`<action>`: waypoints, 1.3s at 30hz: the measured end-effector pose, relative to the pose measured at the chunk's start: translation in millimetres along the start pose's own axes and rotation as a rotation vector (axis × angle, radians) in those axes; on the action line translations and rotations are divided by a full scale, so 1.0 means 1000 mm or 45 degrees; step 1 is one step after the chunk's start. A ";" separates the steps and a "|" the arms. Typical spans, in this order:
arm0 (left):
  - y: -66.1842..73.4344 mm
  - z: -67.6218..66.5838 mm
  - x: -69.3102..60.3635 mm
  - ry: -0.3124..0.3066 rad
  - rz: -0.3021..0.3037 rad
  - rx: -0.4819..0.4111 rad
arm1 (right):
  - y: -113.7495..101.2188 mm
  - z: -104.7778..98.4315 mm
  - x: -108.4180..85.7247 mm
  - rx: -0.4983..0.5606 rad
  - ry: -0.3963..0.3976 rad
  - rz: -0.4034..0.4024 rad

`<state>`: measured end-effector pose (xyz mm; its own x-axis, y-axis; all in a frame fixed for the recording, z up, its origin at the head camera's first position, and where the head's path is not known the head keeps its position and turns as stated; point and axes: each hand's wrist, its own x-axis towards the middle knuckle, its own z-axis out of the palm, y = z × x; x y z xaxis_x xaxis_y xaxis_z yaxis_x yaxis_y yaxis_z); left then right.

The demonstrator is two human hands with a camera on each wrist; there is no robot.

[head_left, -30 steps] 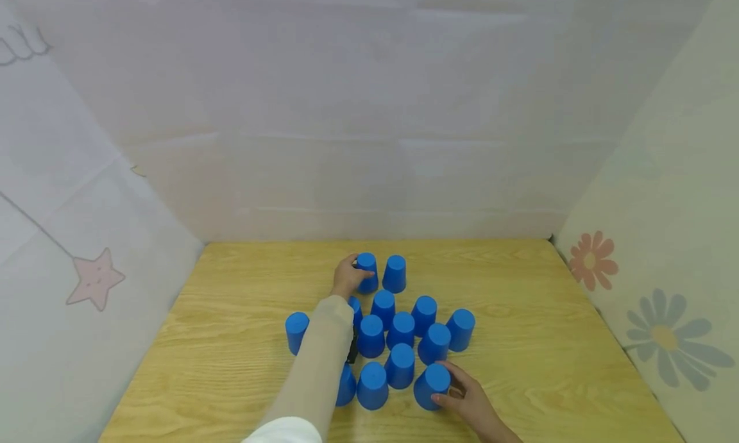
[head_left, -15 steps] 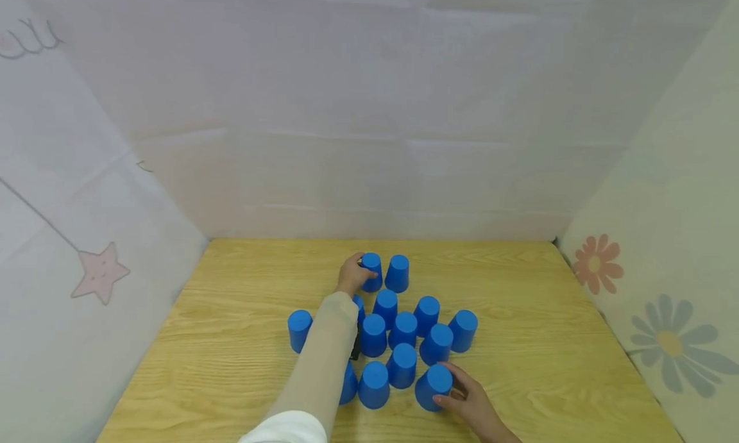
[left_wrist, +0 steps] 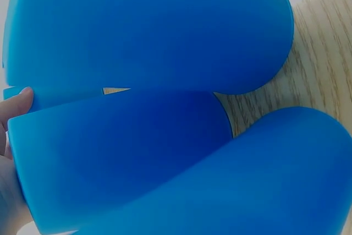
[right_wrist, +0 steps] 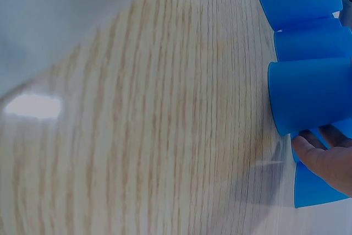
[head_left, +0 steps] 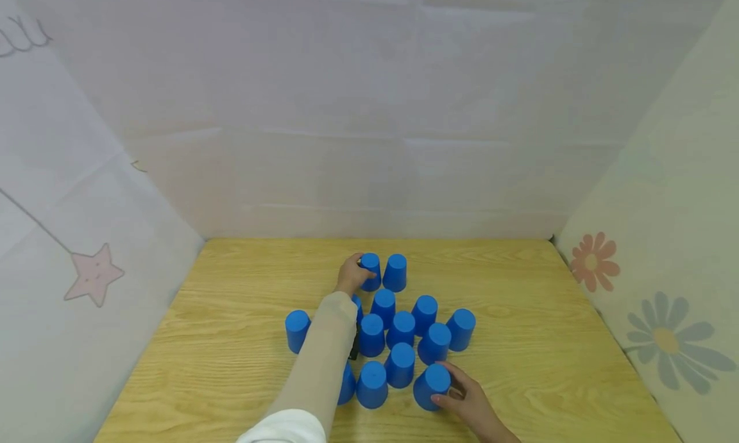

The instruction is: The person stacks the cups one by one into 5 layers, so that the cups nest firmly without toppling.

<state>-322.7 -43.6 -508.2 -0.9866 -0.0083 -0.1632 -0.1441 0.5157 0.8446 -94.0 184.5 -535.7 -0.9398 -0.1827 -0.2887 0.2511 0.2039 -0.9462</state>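
Several blue cups stand upside down on a wooden table (head_left: 531, 340). At the far side my left hand (head_left: 352, 276) grips a cup (head_left: 372, 280), its thumb across the near side. A second cup (head_left: 395, 274) stands just right of it. My right hand (head_left: 475, 406) holds the nearest right cup (head_left: 430, 388) between thumb and fingers. In the right wrist view that hand's fingers (right_wrist: 316, 155) show beside a cup (right_wrist: 311, 94). Large cups (left_wrist: 148, 31) fill the left wrist view, with only part of the left hand (left_wrist: 14, 108) at its edge.
More cups (head_left: 401, 365) are clustered between the hands, with a lone cup (head_left: 297, 331) left of the left sleeve (head_left: 317, 359). That sleeve hides part of the cluster. White cloth (head_left: 369, 109) borders the table's back and sides.
My left hand has shifted slightly right with its cup, narrowing the gap to the neighbouring cup. The right hand and its cup look unmoved.
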 end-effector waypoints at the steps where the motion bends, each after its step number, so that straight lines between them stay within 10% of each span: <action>1: 0.000 0.000 0.000 0.001 -0.001 0.001 | 0.000 0.000 0.000 0.000 -0.001 -0.002; 39: 0.006 -0.040 -0.016 -0.155 0.114 -0.156 | -0.005 0.004 -0.005 -0.023 0.030 0.034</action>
<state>-310.7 -75.1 -480.1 -0.9804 0.1402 -0.1385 -0.0716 0.4012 0.9132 -89.2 180.9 -529.9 -0.9381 -0.1544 -0.3099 0.2719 0.2255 -0.9355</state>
